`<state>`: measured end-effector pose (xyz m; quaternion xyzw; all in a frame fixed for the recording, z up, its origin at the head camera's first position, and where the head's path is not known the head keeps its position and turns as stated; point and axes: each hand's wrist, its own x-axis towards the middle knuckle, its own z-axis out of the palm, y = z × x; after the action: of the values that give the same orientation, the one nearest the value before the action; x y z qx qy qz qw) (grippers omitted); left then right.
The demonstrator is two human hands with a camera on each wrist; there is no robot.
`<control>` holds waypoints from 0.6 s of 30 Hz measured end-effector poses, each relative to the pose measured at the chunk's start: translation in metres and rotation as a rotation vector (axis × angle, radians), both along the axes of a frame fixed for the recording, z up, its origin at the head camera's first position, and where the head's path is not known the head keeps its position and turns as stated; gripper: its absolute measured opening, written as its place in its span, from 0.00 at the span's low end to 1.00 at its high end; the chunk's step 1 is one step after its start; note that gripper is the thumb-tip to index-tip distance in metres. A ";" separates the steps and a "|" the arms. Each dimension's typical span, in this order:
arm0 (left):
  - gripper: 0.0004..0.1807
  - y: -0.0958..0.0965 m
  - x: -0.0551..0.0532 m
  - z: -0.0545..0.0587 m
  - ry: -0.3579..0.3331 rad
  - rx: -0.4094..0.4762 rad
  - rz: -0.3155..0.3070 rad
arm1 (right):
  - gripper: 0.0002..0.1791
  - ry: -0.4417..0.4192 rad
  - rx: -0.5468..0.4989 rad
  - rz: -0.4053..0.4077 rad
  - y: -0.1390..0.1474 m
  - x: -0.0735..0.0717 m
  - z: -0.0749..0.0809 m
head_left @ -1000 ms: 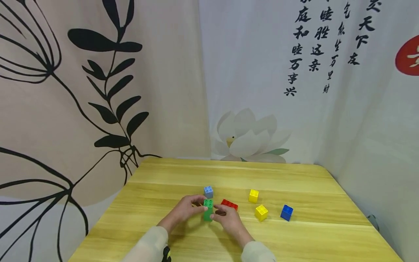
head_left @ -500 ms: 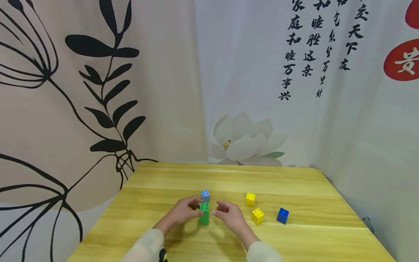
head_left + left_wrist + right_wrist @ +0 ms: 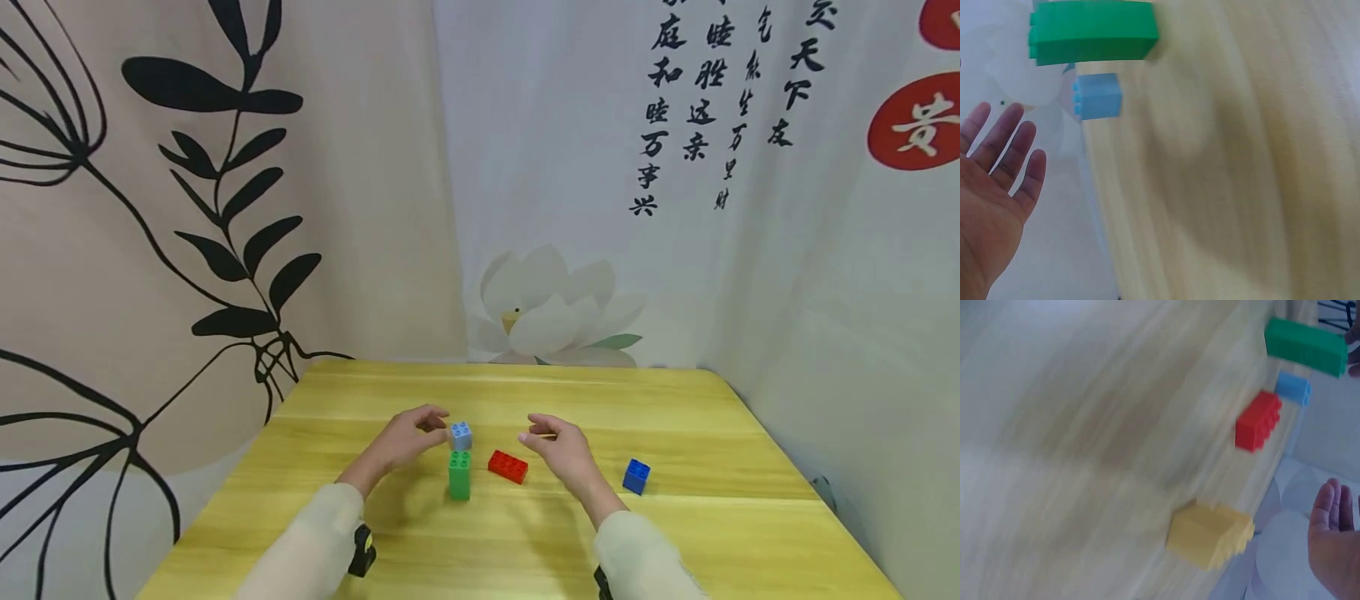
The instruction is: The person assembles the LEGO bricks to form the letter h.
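A tall green block (image 3: 460, 476) with studs on top stands upright on the table. Just behind it is a small light blue brick (image 3: 461, 436). My left hand (image 3: 405, 439) hovers to the left of these two, fingers relaxed and nothing in them; its palm (image 3: 988, 212) shows in the left wrist view. To their right lies a red brick (image 3: 508, 467). My right hand (image 3: 567, 457) is held over the table between the red brick and a dark blue brick (image 3: 636, 477), fingers loose and holding nothing. Yellow bricks (image 3: 1204, 534), hidden behind this hand in the head view, show in the right wrist view.
The wooden table (image 3: 480, 550) carries all the bricks. Behind its far edge hangs a pale curtain (image 3: 390, 208) printed with plants and writing. Dark devices are strapped at both wrists, over pale sleeves (image 3: 307, 542).
My left hand has let go of the green block and moved up and left. The right hand has shifted right, uncovering the red brick and covering the yellow ones.
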<state>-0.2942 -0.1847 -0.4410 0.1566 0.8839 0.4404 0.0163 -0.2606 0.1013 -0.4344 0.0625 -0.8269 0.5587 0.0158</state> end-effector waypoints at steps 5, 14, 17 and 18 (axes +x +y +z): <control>0.23 0.006 -0.008 0.016 0.033 -0.019 0.009 | 0.26 0.027 0.056 -0.054 0.019 -0.008 0.012; 0.23 0.019 -0.016 0.029 0.046 -0.025 0.038 | 0.28 0.002 0.100 -0.131 0.057 -0.012 0.025; 0.24 0.024 -0.017 0.031 0.050 -0.027 0.043 | 0.28 -0.005 0.120 -0.157 0.070 -0.012 0.024; 0.24 0.025 -0.018 0.031 0.050 -0.024 0.047 | 0.28 -0.007 0.125 -0.162 0.075 -0.011 0.024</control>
<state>-0.3120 -0.1596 -0.4095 0.1467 0.8926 0.4260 -0.0145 -0.2719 0.1761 -0.4100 -0.0054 -0.8624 0.5032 0.0541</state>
